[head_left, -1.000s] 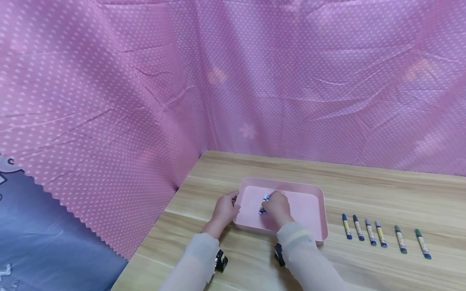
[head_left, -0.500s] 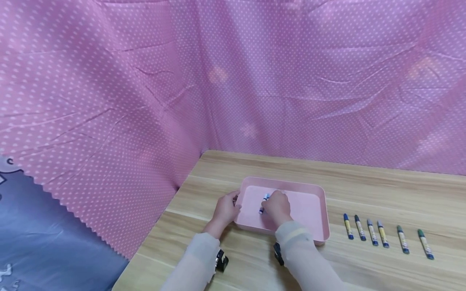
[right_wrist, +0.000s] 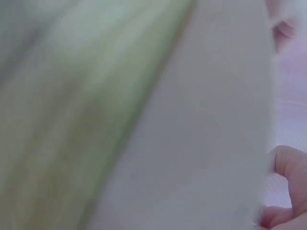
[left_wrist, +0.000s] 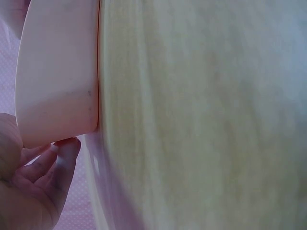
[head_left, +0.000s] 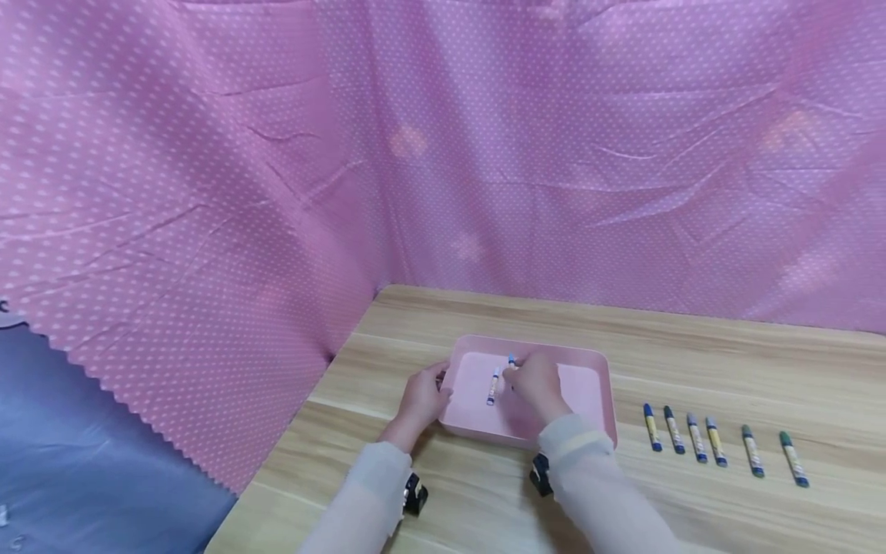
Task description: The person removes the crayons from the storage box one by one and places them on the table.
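Observation:
In the head view a shallow pink tray [head_left: 581, 423] sits on the wooden table. My left hand [head_left: 422, 396] grips its left end, thumb at the rim and fingers against the outer wall. The left wrist view shows those fingers [left_wrist: 67, 158] bent against the tray's outside corner. Inside the tray my right hand [head_left: 538, 383] pinches a blue-tipped crayon [head_left: 511, 360], mostly hidden behind the fingers. A second crayon [head_left: 493, 386], with a pale wrapper, lies left of that hand on the tray floor. The right wrist view catches only part of the right hand [right_wrist: 290, 187] beyond the tray wall.
Right of the tray, several crayons lie in a spaced row, from a blue one [head_left: 652, 427] to a green one [head_left: 794, 459]. Pink dotted cloth [head_left: 484, 192] hangs behind and to the left of the table [head_left: 484, 508].
My right hand has shifted slightly right within the tray, drawing the blue-tipped crayon apart from the other one. My left hand stays at the tray's end. The head view has turned slightly.

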Motion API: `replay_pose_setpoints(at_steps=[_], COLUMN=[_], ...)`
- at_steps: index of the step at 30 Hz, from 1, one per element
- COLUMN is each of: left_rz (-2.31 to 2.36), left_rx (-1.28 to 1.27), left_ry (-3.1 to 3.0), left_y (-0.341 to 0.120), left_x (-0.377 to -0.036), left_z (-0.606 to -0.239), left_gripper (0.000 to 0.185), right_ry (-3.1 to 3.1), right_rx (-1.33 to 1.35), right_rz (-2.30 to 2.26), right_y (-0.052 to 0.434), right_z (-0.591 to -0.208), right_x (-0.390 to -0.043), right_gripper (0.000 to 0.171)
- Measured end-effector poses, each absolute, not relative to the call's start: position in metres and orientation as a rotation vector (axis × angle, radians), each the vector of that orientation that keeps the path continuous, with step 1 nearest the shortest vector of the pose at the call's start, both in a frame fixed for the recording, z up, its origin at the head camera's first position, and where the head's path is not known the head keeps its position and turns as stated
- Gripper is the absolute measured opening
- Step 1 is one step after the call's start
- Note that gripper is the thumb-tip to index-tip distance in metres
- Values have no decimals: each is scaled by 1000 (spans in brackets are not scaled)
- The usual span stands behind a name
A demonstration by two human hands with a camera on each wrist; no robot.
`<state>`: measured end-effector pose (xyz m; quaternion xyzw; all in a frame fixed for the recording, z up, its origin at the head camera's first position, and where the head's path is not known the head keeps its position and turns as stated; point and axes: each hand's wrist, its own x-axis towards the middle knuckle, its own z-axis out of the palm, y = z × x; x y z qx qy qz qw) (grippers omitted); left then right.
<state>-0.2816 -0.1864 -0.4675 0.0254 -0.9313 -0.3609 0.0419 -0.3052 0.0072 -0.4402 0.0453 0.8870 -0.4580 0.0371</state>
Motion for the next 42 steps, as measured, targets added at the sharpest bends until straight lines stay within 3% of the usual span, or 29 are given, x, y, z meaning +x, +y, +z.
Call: replay_pose_setpoints(at_steps=[12,26,42], left_rz=[-1134,-1196,-1186], left_rx=[76,83,86], left_ry=[-2842,-2832,-2837], left_y=[-189,-187,-186], left_x=[-281,-281,-282], left_z=[-468,-468,-469], left_gripper=[51,50,52], right_ry=[2763,2803,2814], right_rx=[105,135,261], right_rz=[-1329,-1395,-1248], right_y=[55,125,179], right_z=[-399,-384,-421], right_x=[-303,-289,-264], right_gripper=[38,41,44])
